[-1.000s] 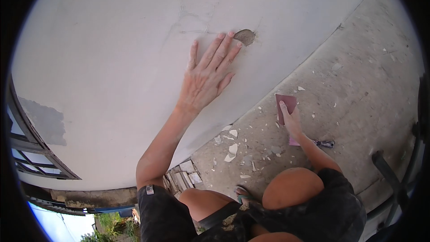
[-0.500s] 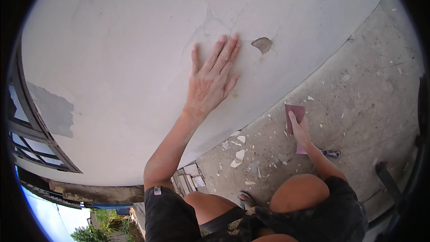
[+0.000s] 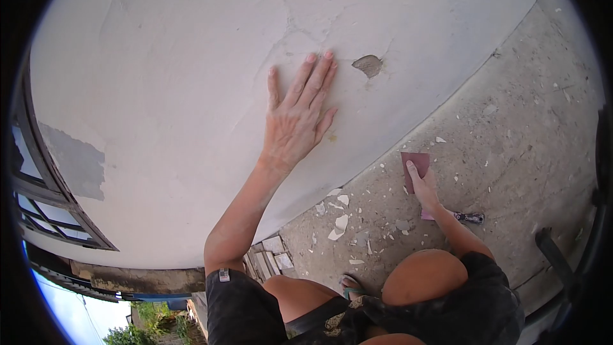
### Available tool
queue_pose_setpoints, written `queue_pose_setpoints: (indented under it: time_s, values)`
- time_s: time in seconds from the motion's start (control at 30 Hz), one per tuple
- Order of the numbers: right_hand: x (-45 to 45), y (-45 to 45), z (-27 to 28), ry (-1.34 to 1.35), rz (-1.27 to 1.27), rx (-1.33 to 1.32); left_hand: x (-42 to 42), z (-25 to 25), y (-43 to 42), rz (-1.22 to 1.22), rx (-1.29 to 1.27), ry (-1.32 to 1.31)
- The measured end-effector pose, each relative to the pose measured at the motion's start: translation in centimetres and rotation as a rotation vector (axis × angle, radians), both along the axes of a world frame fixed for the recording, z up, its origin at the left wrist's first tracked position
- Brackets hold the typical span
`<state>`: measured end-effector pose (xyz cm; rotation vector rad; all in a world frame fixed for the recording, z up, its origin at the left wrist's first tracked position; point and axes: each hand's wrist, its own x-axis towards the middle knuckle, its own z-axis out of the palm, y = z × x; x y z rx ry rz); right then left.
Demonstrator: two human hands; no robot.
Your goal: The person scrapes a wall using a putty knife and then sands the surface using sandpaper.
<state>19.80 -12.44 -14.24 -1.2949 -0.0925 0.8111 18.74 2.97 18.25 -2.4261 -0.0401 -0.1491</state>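
Note:
My left hand (image 3: 292,118) lies flat on the pale wall (image 3: 191,102), its fingers spread and the thumb out to the right. Just right of its fingertips is a chipped patch (image 3: 368,66) where grey shows through, with fine cracks in the coating around and above. My right hand (image 3: 423,185) grips a reddish-brown sheet of sandpaper (image 3: 415,165), thumb on top, held out over the floor away from the wall. Below that wrist, a dark-handled tool (image 3: 470,218) lies on the floor beside a pinkish flat piece (image 3: 429,215), partly hidden by the forearm.
Flakes of coating (image 3: 339,227) litter the concrete floor (image 3: 511,134) along the wall's foot. Stacked tile-like pieces (image 3: 268,259) sit near my left elbow. A window frame (image 3: 54,198) and a bare grey patch (image 3: 76,160) are at left. Dark bars (image 3: 555,259) stand at right.
The view has shifted slightly, so the wall and chipped patch appear a little further left. My left hand stays at the same place on the wall; the sandpaper remains in my right hand.

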Motion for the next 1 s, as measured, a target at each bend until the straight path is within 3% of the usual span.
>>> queue_pose_setpoints:
  time_s: [0.47,0.8,0.9,0.97,1.0]
  values:
    - [-0.5,0.4,-1.4,-0.038,-0.031,-0.033,0.5,0.4,-0.2,-0.007,0.02,-0.018]
    - [-0.2,0.1,-0.7,0.031,-0.041,0.068,4.3,5.1,0.5,-0.049,0.288,-0.225]
    - [2.8,0.3,2.9,-0.426,-0.352,0.241,4.5,7.6,1.1,-0.115,0.263,-0.366]
    - [6.7,-0.1,6.7,-0.404,-0.314,0.23,4.4,8.8,1.7,-0.185,0.274,-0.427]
    - [8.8,0.6,7.3,-0.585,-0.435,0.165,4.4,9.1,2.0,-0.178,0.291,-0.426]
